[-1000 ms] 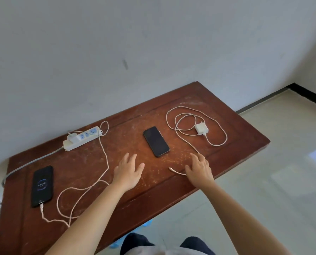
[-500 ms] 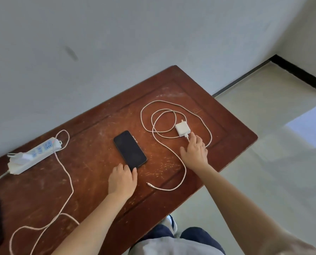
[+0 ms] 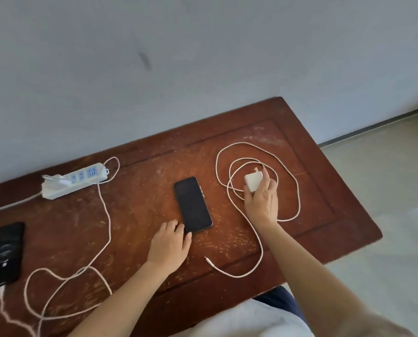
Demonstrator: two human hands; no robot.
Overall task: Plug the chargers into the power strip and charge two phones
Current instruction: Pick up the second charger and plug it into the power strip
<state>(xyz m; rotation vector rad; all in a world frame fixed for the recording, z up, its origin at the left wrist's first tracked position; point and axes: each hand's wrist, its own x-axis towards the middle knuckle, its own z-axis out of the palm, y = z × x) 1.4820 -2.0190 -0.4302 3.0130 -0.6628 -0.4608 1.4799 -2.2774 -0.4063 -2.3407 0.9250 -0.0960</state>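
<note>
A white power strip lies at the back left of the wooden table, with one charger plugged into its left end. That charger's cable runs to a black phone at the far left. A second black phone lies dark in the middle. My left hand rests at its near end, fingers touching its corner. My right hand grips the white charger brick, prongs pointing up and away. Its coiled white cable loops around the hand, and the loose plug end lies near the front edge.
A grey wall stands right behind the table. Pale floor tiles lie to the right. The table's front edge is close to my body, with my knees below it.
My right hand reached from the cable near the front edge back to the charger brick and closed on it. My left hand moved up to the middle phone's near end. The camera swung about.
</note>
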